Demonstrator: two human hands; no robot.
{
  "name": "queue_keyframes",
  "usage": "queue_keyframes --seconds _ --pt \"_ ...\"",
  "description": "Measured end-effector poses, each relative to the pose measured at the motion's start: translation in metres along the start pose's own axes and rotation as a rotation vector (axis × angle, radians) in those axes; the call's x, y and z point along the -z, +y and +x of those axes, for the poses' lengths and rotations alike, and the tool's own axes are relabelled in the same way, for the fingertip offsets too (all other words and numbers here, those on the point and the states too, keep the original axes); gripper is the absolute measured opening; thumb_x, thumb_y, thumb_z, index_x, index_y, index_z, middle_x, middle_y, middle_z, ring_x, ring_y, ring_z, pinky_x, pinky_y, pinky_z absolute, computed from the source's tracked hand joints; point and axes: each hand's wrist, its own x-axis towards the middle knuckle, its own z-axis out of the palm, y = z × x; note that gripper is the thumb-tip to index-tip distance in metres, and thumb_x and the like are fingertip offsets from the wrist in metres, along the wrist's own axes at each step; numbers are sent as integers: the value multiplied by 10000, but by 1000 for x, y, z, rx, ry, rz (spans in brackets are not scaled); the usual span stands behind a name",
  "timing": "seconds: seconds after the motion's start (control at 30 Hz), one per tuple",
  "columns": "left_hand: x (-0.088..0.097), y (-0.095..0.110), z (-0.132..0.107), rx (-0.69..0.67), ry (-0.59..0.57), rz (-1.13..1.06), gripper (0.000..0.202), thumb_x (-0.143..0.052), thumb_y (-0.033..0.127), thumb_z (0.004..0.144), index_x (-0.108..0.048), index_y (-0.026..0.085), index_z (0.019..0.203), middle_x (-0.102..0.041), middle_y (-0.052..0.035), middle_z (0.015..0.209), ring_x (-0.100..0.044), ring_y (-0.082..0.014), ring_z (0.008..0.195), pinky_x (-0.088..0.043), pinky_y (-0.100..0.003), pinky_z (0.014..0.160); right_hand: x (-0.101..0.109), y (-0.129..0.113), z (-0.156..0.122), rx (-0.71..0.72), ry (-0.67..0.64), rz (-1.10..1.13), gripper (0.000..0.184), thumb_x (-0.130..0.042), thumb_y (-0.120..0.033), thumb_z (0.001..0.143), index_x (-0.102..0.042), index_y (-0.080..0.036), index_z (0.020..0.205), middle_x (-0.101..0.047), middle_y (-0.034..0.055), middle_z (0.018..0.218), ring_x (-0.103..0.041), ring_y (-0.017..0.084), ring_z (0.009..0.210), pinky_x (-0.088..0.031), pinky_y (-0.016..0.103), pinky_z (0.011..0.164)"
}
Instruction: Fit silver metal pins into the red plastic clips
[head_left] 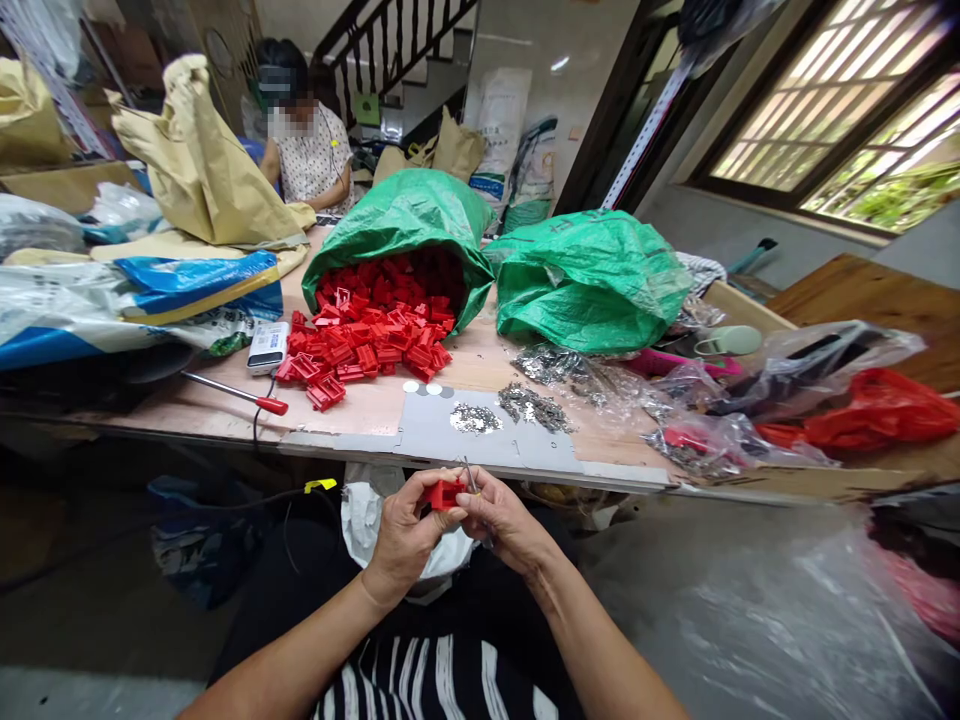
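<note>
Between my two hands, just in front of the table edge, is a red plastic housing [444,494] with an open, box-like shape. My left hand [405,528] is closed on it from the left. My right hand [501,515] meets it from the other side, fingers pinched around a thin metal tool [470,474] whose tip points up. What kind of tool it is I cannot make out. Beneath the hands, a white sack [365,520] stands open by my lap. On the table beyond lie small piles of metal pieces [475,418] on a grey sheet [427,440].
A green sack [420,205] spills many red housings [375,320] onto the table. Right of it sits another green sack [592,280]. A red-handled rod [238,393] lies near a white device [268,347]. Clear plastic bags [817,355] crowd the right side. A person [311,140] sits across the table.
</note>
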Motion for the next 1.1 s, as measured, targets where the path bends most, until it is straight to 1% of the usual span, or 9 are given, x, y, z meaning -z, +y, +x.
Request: queue_keyframes --seconds 0.1,0.2,0.3,0.4,0.5,0.6,0.73,0.93,1.1 --pt "4 -2 0 -12 -43 -4 292 -702 280 756 -634 210 1031 -699 -66 1084 -616 -228 1096 -467 -381 983 0 1 0 -15 -8 24 416 -784 -375 658 -471 -185 855 -421 -78 622 -278 21 457 -148 169 424" --pt "8 -3 2 -23 -90 -3 280 -707 302 748 -650 209 1007 -703 -74 1081 -558 -253 1184 -378 -434 1064 1 4 1 -27 -26 58 428 -794 -372 638 -485 -182 865 -402 -84 597 -240 21 441 -124 176 413" --pt "9 -3 5 -10 -92 -49 280 -727 310 727 -655 209 978 -705 -76 1076 -528 -259 1216 -332 -455 1091 2 7 3 -22 -29 95 426 -791 -360 645 -485 -183 885 -400 -82 606 -233 20 437 -121 173 406" --pt "8 -1 11 41 -76 -135 300 -732 301 716 -644 191 981 -679 -104 1137 -532 -265 1209 -377 -441 1058 4 7 6 1 8 88 441 -798 -362 640 -481 -196 899 -409 -81 620 -261 23 442 -141 163 405" --pt "8 -1 22 113 -40 -172 320 -727 283 714 -625 175 998 -682 -108 1116 -622 -240 1066 -459 -395 969 10 2 10 33 56 3 458 -781 -411 657 -492 -212 952 -466 -58 689 -352 37 479 -194 153 417" --pt "12 -7 37 152 -18 -97 320 -721 273 707 -619 171 993 -694 -77 1053 -654 -194 922 -498 -333 870 20 -7 15 101 123 -203 415 -657 -484 767 -525 -220 1059 -519 -12 836 -433 58 563 -292 161 454" --pt "20 -19 57 115 -40 172 299 -718 264 695 -640 192 974 -702 -24 946 -634 -168 858 -484 -292 818 30 -15 21 205 220 -618 338 -522 -446 851 -599 -192 1061 -524 -4 802 -441 77 542 -375 207 486" --pt "23 -32 73 66 -104 425 304 -695 263 693 -646 233 992 -700 16 889 -637 -166 830 -477 -287 798 30 -18 31 349 290 -1075 224 -538 -303 846 -647 -201 1013 -633 0 784 -535 110 603 -411 232 565" --pt "24 -40 76 48 -169 473 362 -682 254 699 -646 250 1060 -698 2 950 -641 -178 864 -487 -297 820 31 -20 39 428 269 -1267 159 -547 -203 829 -674 -208 924 -665 26 845 -593 150 770 -440 264 682"
